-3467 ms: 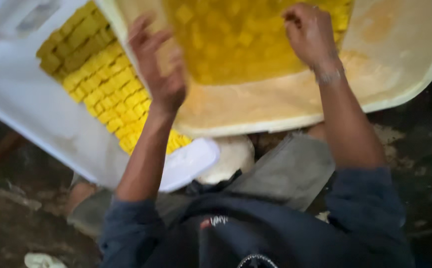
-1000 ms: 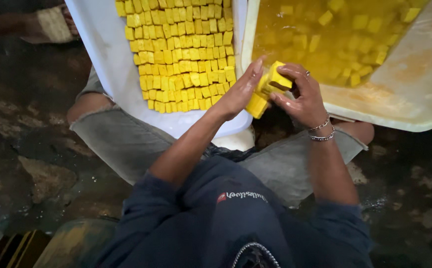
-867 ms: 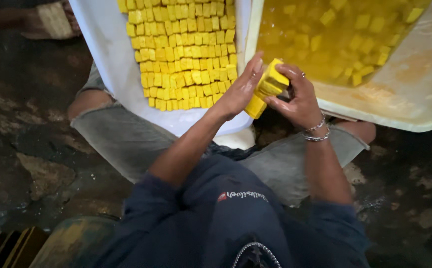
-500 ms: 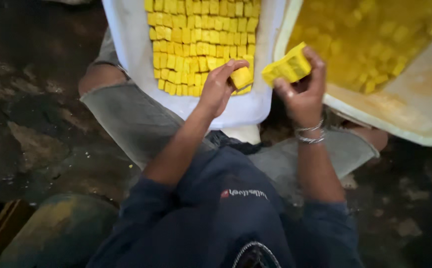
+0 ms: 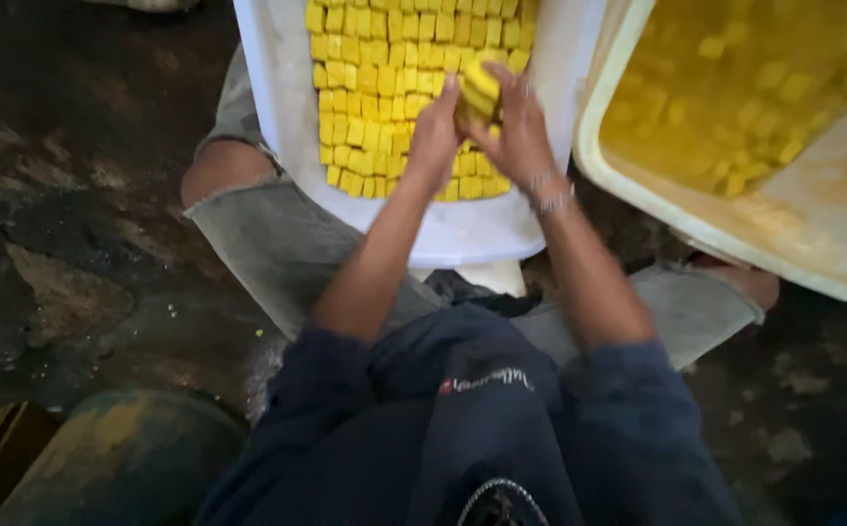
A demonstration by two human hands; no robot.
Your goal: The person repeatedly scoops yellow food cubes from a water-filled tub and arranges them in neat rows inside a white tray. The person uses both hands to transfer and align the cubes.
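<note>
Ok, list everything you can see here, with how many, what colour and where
white tray: one, white, on the lap, top centre
yellow blocks: many, yellow, packed in rows on the tray
held blocks: a few, yellow, between both hands over the tray
tub: one, cream, right, filled with yellow liquid
loose cubes: many, yellow, in the tub's liquid
floor: dark, wet-looking, all around
round object: one, greenish, bottom left
bracelets: thin, silver, right wrist
left hand: on the held blocks
right hand: on the held blocks
</note>
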